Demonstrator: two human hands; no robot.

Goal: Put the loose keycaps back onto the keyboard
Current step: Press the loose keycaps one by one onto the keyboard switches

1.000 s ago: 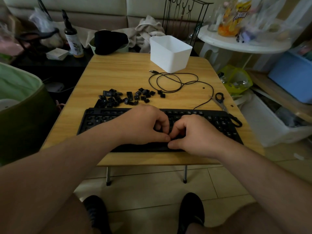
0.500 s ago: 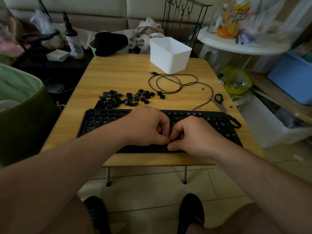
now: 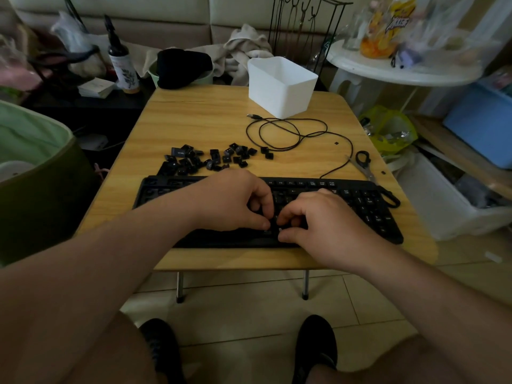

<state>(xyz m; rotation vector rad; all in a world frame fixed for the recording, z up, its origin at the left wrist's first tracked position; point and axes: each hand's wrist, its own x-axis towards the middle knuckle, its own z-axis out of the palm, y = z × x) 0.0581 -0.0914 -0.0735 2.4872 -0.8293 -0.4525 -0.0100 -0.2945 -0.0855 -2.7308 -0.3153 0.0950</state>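
- Green-lined fabric basket [image 3: 36, 151] at far left, beside the tabletop [image 3: 199, 117].
- Spray bottle [image 3: 122, 67] upright on a dark surface beyond the tabletop's far-left corner; black cap [image 3: 184, 67] just right of it at the far edge.
- Loose keycaps [image 3: 210, 159] scattered in a heap on the tabletop, just beyond the keyboard's far-left edge, mostly left of centre.
- Black keyboard [image 3: 374, 212] lying along the near edge of the tabletop, several sockets at its left end seemingly bare.
- Left hand [image 3: 235, 203] over the keyboard's middle, grip curled, thumb and fingertips pressed down at a spot on the lower rows; whether a keycap sits under them cannot be told.
- Right hand [image 3: 318, 220] just beside it, grip likewise curled, fingertips meeting the left's at the same spot; contents hidden.
- White plastic bin [image 3: 281, 87] at the far side, right of centre.
- Black USB cable [image 3: 285, 131] coiled near the bin, running to the keyboard.
- Scissors [image 3: 365, 164] at the right edge, beyond the keyboard's right end.
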